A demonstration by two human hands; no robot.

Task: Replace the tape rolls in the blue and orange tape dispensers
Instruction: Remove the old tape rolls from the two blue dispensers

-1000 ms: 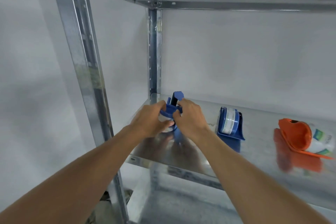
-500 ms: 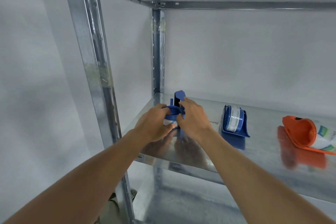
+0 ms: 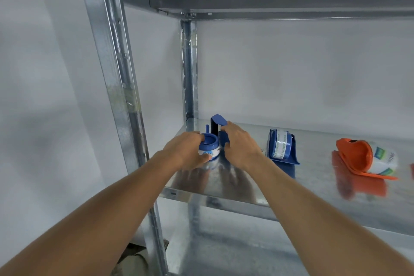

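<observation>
Now the tape roll on its blue hub [image 3: 208, 145] sits lower than a second ago, down at the metal shelf [image 3: 313, 145] beside the blue dispenser frame [image 3: 218, 126]. Left hand [image 3: 188, 149] curls round the roll, thumb across its label. Right hand [image 3: 240, 145] pinches the frame upright. Roll looks apart from the frame, so this dispenser reads as mid-swap. Second blue dispenser [image 3: 282, 147] and orange dispenser [image 3: 356, 157] lie further right, untouched.

Right hand [image 3: 240, 148] hides blue dispenser [image 3: 218, 124] base; tape print unreadable.
</observation>
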